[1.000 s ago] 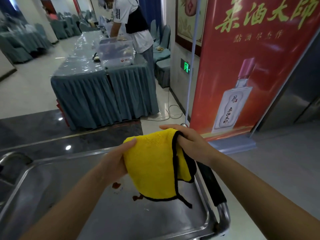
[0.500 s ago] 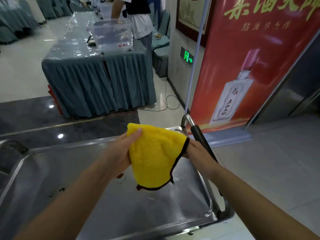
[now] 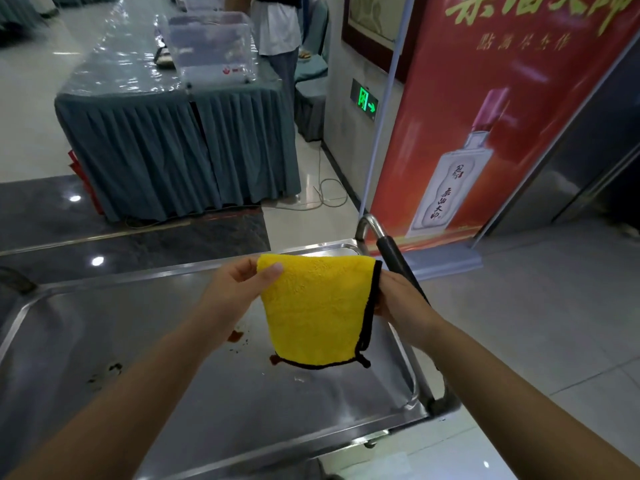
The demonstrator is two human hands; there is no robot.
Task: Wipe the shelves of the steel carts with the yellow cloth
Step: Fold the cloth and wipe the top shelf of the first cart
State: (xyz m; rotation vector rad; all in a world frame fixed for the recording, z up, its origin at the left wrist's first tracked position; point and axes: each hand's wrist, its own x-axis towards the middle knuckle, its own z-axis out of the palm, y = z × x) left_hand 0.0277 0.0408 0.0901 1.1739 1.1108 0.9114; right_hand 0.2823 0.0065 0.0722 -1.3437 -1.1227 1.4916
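Observation:
A folded yellow cloth (image 3: pixel 317 310) with black edging hangs in the air above the top shelf of a steel cart (image 3: pixel 173 393). My left hand (image 3: pixel 239 289) pinches its upper left corner between thumb and fingers. My right hand (image 3: pixel 398 299) grips its right edge, the fingers partly hidden behind the cloth. Dark reddish-brown stains (image 3: pixel 237 336) and small specks (image 3: pixel 110 368) lie on the shelf under and left of the cloth.
The cart's black-sleeved push handle (image 3: pixel 398 263) runs along its right end. A red banner stand (image 3: pixel 485 133) stands close on the right. A long table with a grey-blue skirt (image 3: pixel 180 147) carries a clear plastic box (image 3: pixel 211 46); a person (image 3: pixel 277 32) stands beside it.
The cloth has been folded flatter and now hangs squarer between both hands. My right hand slid from the cloth's top down to its right edge. The view tilted down toward the cart.

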